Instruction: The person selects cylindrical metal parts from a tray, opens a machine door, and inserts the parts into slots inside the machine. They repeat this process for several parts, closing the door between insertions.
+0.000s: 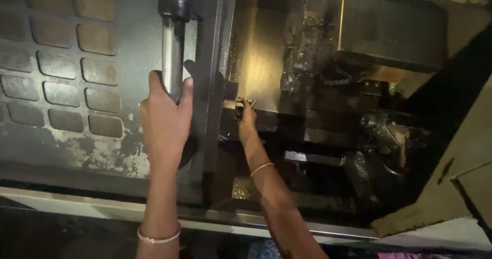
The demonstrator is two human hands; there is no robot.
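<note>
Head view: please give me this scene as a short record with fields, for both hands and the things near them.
Place: the open work area of a dark metal machine
Left hand: closed around the vertical metal handle of the sliding door
Right hand: reaching inside the machine, fingers at a small metal part; the grip is unclear
Wrists: a thin bangle on the left, another bangle on the right
Door surface: worn paint, rows of rounded square recesses
</note>
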